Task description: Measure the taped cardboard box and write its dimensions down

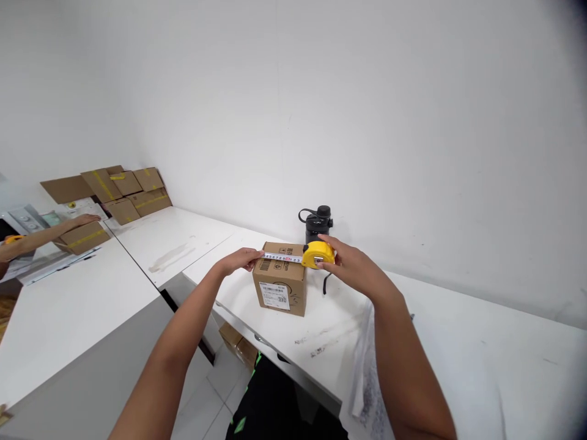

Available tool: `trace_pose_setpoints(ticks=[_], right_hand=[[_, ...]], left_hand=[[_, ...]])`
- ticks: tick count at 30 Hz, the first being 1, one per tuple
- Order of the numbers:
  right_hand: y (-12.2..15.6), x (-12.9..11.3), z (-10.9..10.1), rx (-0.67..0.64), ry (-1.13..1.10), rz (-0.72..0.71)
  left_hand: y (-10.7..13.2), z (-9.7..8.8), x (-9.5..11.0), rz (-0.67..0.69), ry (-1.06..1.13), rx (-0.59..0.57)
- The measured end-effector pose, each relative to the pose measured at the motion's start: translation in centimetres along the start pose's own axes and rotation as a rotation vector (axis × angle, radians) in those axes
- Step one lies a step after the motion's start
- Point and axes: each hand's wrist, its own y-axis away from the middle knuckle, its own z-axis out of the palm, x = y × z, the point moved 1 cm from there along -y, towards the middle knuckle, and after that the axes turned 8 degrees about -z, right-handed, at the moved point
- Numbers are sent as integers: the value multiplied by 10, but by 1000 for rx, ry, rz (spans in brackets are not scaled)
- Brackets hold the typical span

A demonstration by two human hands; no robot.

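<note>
A brown cardboard box [293,292] with a white label stands on the white table in front of me. Across its top lies the pulled-out blade of a yellow tape measure [313,252], with printed numbers facing up. My right hand [351,264] grips the tape measure's case at the box's right edge. At the left edge, the fingers of my left hand [241,260] pinch the blade's end against the box. Just behind the box stands a black bottle [318,223] with a loop on its lid, its lower part hidden.
Several flattened and folded cartons [149,201] lean at the wall's far left. Another person's hand [86,220] rests on a taped box [85,238] there. Clear plastic wrapping [362,379] hangs by my right forearm. Below the table edge are brown boxes [236,343].
</note>
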Motion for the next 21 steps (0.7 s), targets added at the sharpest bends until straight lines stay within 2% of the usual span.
trace_pose_setpoints(ticks=[2,4,7,8,10,12,13,15,18,21], right_hand=[[7,-12,-9,-25,43,11],[17,-33,-15,-64,81,-37],[34,-75,-8,-49,192,-233],[38,-88,0,3,254,-313],[44,-111,20,194,368,-452],[45,-125,44,372,428,-502],[43,-127,56,422,444,-489],[37,-127,76,426,465,-421],[25,-119,93,283,466,-289],[16,-113,95,133,412,-149]], left_hand=[[-1,-9,2,28,60,49],[-5,-17,9,60,129,106],[-15,-21,28,88,161,147],[-20,-19,36,92,154,153],[-32,-11,54,109,91,144],[-45,2,70,139,-91,152],[-51,9,76,150,-201,173],[-62,23,82,153,-376,231],[-70,40,78,118,-457,245],[-67,47,68,73,-473,191]])
